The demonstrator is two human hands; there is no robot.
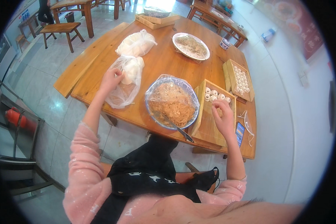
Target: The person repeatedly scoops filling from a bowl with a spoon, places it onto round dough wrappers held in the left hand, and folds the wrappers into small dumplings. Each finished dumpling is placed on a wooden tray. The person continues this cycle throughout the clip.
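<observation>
My left hand (112, 79) pinches the edge of a pale dough wrapper (127, 77) at the mouth of an open plastic bag (119, 96) holding more wrappers. My right hand (222, 114) is over a wooden tray (201, 116), its fingertips at the near edge of a group of small folded dumplings (213, 95); whether it touches one is unclear. Between my hands stands a blue-and-white bowl (198, 105) of orange-brown minced filling (172, 107), partly covered by clear plastic film. A metal spreading tool (182, 132) leans in the bowl, its end over the table's near edge.
Beyond lie another white bag (135, 44) and a plate of food (191, 46). A second tray of dumplings (240, 79) stands at right, near a phone (239, 134) and a clear mask (248, 126). Stacked trays (156, 21) are at the table's far end. A bench (92, 58) runs along the left.
</observation>
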